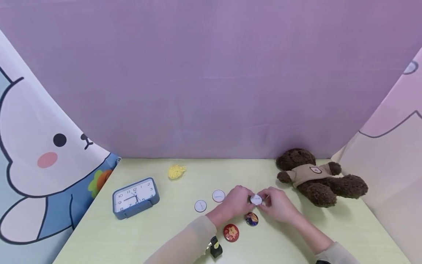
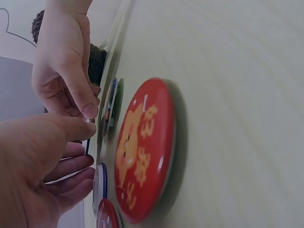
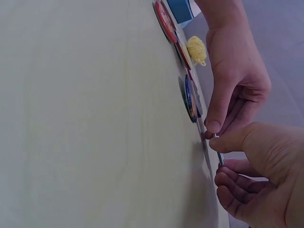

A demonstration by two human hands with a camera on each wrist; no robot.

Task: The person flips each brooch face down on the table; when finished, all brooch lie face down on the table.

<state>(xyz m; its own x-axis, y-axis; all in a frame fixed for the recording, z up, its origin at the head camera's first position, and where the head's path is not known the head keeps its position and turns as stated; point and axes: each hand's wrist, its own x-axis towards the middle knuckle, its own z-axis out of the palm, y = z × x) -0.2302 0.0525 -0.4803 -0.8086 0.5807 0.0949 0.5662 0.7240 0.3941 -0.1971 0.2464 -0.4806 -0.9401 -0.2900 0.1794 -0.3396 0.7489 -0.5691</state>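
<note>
Over the middle of the table, my left hand (image 1: 240,201) and right hand (image 1: 277,205) pinch a round button badge (image 1: 256,199) from opposite sides, its whitish side facing up. In the right wrist view the badge shows edge-on between the thumbs and fingers. Just below the hands lies a dark, multicoloured badge (image 1: 252,219). Closer to me is a red badge (image 1: 231,233) with a yellow star figure, face up. Left of my left hand, one white-backed badge (image 1: 218,195) and another white-backed badge (image 1: 200,206) lie flat.
A blue-framed clock (image 1: 136,198) stands tilted at the left. A yellow yarn-like lump (image 1: 176,171) lies near the back edge. At the right lies a brown plush bear (image 1: 316,178) in a beige shirt. Beside my left sleeve is a small black-and-gold object (image 1: 215,248), partly hidden.
</note>
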